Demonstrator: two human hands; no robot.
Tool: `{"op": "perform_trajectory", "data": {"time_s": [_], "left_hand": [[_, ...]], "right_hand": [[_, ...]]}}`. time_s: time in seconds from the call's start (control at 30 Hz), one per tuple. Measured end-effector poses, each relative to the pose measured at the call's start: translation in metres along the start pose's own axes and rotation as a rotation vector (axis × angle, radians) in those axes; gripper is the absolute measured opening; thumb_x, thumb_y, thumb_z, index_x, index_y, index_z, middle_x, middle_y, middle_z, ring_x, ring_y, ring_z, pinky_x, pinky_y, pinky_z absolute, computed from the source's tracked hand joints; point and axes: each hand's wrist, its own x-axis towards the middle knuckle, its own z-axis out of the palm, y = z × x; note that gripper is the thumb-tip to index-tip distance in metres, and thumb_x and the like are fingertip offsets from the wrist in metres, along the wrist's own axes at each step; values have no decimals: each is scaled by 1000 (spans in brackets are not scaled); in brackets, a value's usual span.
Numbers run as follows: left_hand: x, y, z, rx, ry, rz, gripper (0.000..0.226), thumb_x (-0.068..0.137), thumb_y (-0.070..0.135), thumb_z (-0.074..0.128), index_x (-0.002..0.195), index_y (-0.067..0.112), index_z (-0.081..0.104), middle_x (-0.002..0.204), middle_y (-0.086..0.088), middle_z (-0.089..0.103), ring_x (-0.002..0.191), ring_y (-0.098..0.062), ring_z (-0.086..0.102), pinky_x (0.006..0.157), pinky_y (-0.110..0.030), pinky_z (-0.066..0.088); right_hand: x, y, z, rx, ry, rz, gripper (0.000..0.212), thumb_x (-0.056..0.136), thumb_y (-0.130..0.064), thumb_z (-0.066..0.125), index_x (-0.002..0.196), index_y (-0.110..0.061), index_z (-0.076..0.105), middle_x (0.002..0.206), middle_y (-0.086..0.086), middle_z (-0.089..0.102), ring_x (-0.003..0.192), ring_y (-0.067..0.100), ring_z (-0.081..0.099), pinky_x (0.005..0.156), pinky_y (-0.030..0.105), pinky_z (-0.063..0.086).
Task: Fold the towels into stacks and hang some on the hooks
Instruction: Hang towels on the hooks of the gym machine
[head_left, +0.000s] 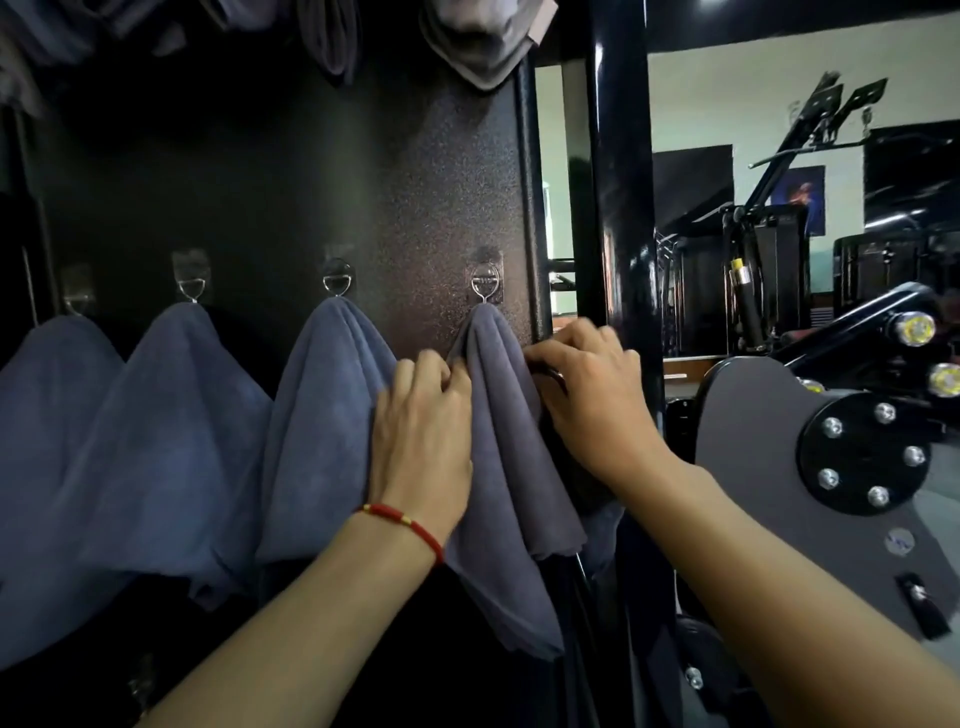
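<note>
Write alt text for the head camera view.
Both hands, left hand and right hand, pinch a grey towel hung on the rightmost hook of a dark panel. Three blue towels hang on hooks beside it.

Four hanging towels are filling the lower left of the frame edge to edge, the rightmost towel (498, 441) crowding a black post (621, 208). A grey machine plate (769, 467) is blocking the lower right. Bare dark panel (249, 182) is lying open above the hooks (487, 285).
</note>
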Motion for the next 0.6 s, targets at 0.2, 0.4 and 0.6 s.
{"op": "perform_trajectory", "data": {"time_s": [0.2,0.4,0.6], "left_hand": [[-32,16,-12,-378,-166,-191,53,85,4,47,136,15,50,133,-9,55,121,-30,51,106,-40,42],[-38,23,-38,-862,-290,-447,33,96,39,40,128,38,47,126,-2,63,115,-25,59,101,-47,48],[-48,21,-31,-498,-60,-53,80,86,-4,51,156,28,29,157,-1,32,138,-21,41,113,-36,41]], "right_hand": [[-47,-3,-4,406,-114,117,39,96,-4,54,127,-25,65,114,-9,72,108,11,67,94,40,55],[-70,-10,-19,1024,-264,330,31,92,-11,71,122,-18,66,111,2,75,106,16,70,91,31,58],[-95,3,-12,396,-35,218,50,94,0,64,133,-30,64,125,-11,58,117,4,56,103,26,49]]}}
